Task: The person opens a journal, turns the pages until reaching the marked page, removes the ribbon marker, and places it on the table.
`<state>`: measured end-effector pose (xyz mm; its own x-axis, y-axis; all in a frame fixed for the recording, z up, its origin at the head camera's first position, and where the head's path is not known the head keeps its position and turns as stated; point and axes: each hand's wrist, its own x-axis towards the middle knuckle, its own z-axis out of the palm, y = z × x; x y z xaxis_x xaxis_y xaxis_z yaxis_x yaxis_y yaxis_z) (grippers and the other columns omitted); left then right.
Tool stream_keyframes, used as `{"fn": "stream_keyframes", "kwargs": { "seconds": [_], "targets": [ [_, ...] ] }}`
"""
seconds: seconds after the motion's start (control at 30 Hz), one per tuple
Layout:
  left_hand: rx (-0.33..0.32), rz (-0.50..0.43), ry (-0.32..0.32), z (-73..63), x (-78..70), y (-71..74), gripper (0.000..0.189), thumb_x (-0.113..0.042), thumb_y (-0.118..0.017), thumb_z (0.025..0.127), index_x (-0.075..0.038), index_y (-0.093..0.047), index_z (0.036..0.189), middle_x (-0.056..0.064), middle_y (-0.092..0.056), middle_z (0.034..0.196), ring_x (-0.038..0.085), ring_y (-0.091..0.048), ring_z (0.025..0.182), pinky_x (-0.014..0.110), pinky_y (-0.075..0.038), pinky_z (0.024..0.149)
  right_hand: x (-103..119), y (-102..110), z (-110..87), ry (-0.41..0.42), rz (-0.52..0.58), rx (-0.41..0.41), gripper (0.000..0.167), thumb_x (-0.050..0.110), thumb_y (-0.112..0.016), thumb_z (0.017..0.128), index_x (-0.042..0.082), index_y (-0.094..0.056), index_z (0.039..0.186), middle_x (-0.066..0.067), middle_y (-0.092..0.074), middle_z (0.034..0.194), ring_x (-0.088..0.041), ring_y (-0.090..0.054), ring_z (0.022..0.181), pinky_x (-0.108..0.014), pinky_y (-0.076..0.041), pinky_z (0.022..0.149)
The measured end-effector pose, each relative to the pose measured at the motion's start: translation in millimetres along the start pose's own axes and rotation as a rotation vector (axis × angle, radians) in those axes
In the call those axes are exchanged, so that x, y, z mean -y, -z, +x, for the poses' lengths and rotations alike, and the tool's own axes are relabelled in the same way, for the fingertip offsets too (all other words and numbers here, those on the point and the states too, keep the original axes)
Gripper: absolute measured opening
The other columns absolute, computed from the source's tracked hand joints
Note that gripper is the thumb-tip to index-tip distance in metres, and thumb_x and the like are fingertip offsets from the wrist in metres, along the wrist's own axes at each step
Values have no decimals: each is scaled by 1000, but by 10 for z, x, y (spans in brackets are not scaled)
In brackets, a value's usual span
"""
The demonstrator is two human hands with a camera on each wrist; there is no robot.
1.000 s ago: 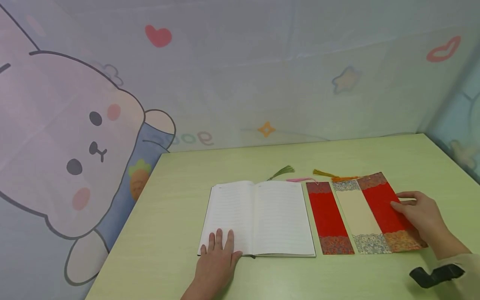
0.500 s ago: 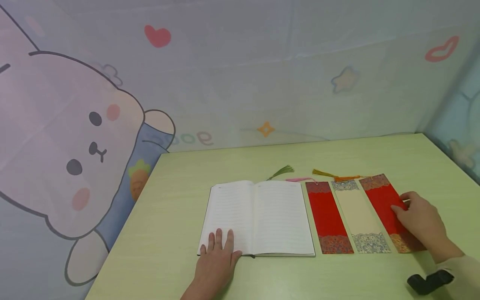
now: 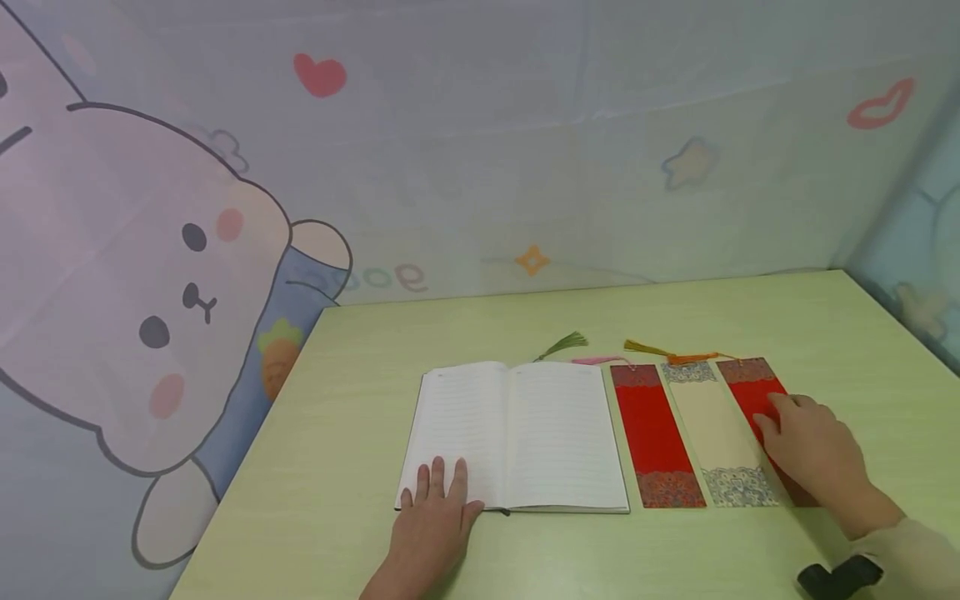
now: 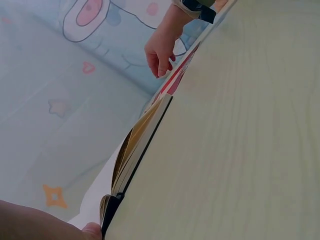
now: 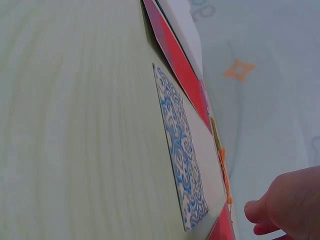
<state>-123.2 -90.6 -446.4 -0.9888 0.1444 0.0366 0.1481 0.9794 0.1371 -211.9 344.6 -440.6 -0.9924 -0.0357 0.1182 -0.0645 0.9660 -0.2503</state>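
the far red card no longer overlaps the cream card: a second ago it lay partly across it, pinched at its right edge; now it lies just beside it, farthest right of the book. the right hand has shifted toward the book and sits over this card; its fingers are loosely bent and seem to have let go, though whether they touch the card i cannot tell. the left hand has stayed put, fingers spread flat on the book's left page, grasping nothing. the near red card, just right of the book, has kept its place. so three cards make a row right of the book, and the far one looks all but set down.
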Motion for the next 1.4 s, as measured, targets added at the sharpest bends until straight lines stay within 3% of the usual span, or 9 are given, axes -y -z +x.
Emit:
{"fn": "stream_keyframes", "kwargs": {
  "seconds": [0.2,0.47,0.83,1.13,1.4],
  "targets": [
    [-6,-19,-3,-2,22,-9,53,-38,-48,94,-3,-46,134,29,-41,135,46,-37,125,62,-34,92,109,-37,-40,92,5,-10,54,21,-64,85,-16,-47,120,-39,-48,115,-54,-47,95,-65,-38,78],
    [20,-29,5,7,15,14,54,-39,-48,95,-3,-46,135,29,-40,136,45,-36,126,62,-32,93,365,-84,-91,207,-1,-31,54,22,-64,85,-11,-49,124,-34,-50,119,-49,-48,105,-61,-39,85],
    [-1,-35,5,1,23,-32,52,-38,-48,95,-3,-47,134,29,-41,135,45,-36,126,62,-33,93,733,-156,-158,400,17,-62,56,27,-68,83,-4,-52,127,-25,-54,123,-42,-53,107,-55,-42,86],
    [-18,-20,-11,12,30,-42,52,-38,-48,95,-3,-47,134,28,-42,135,45,-38,125,61,-34,92,924,-277,-253,524,68,41,63,40,-68,82,8,-51,133,-13,-51,132,-34,-46,120,-53,-35,96],
    [-13,-15,-5,14,29,-38,52,-38,-48,95,-3,-47,134,28,-42,135,45,-37,125,61,-34,92,1001,-316,-222,547,100,99,70,48,-68,80,14,-47,137,-8,-46,139,-34,-38,127,-54,-32,99]
  ]
}}
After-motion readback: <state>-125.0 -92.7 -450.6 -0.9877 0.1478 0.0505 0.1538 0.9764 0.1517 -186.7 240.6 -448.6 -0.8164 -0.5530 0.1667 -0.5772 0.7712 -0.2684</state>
